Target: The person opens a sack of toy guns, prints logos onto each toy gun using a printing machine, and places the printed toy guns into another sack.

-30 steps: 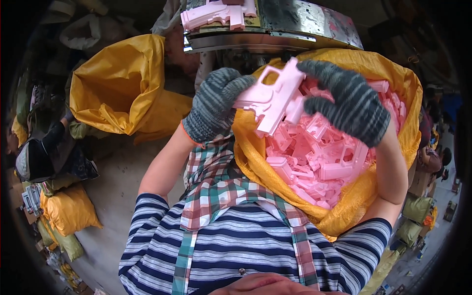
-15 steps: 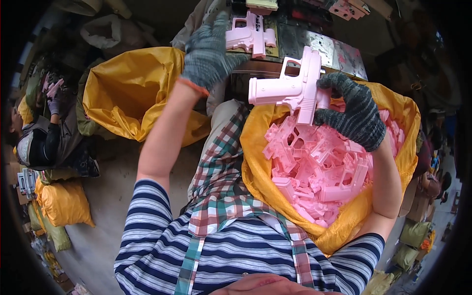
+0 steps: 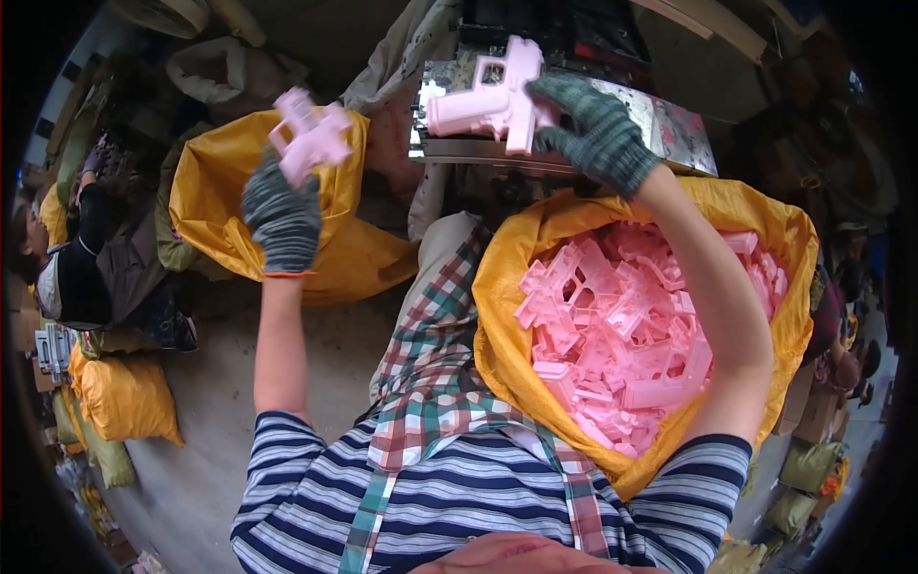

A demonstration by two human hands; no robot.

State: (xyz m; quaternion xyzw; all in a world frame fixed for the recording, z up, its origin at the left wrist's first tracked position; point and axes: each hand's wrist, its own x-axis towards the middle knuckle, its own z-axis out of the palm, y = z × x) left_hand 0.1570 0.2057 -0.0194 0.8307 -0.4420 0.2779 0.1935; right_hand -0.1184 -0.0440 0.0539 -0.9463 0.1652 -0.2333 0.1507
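Observation:
Over the open yellow sack on the left, my gloved left hand grips a pink plastic toy pistol near its lower end; motion blurs the toy, and the fingertips are partly hidden. My gloved right hand pinches another pink toy pistol by the barrel side, with the thumb below and fingers above. That toy is above the shiny metal plate of the bench; whether it touches the plate I cannot tell. Beneath my right forearm, pink toy pistol parts fill a second yellow sack.
The left yellow sack stands open beside my knee. A white sack is behind it. At far left a person sits working near a stuffed yellow bag. Cartons and green bags line the right side.
My left hand has lifted the pink toy pistol off the bench and swung it left over the sack. My right hand has carried its toy pistol up and left, from above the full sack to the plate.

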